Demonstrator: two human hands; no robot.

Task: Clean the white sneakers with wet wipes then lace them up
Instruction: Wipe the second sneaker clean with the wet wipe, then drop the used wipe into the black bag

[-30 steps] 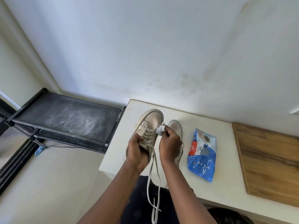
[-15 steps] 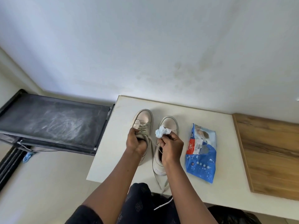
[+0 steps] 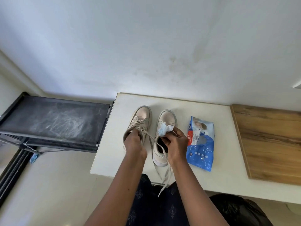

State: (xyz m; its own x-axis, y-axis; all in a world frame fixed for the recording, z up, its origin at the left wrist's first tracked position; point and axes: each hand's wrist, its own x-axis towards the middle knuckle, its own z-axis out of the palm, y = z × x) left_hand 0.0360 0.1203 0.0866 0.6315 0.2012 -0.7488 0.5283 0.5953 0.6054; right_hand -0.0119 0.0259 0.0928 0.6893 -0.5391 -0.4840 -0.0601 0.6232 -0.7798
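Two white sneakers stand side by side on the white table (image 3: 182,105), toes pointing to the wall. My left hand (image 3: 133,142) grips the heel opening of the left sneaker (image 3: 141,116), whose loose laces trail across to the right. Above the open mouth of the right sneaker (image 3: 167,118), my right hand (image 3: 175,144) holds a crumpled wet wipe (image 3: 164,128). Long laces (image 3: 164,176) hang over the table's near edge.
A blue pack of wet wipes (image 3: 201,144) lies right of the sneakers. A wooden board (image 3: 268,141) covers the table's right part. A dark shelf rack (image 3: 53,121) stands left of the table. A black bag (image 3: 239,209) sits low at the right.
The left sneaker, raised a second ago, has come down onto the table beside the other. My right hand with the wipe has moved right, over the right sneaker.
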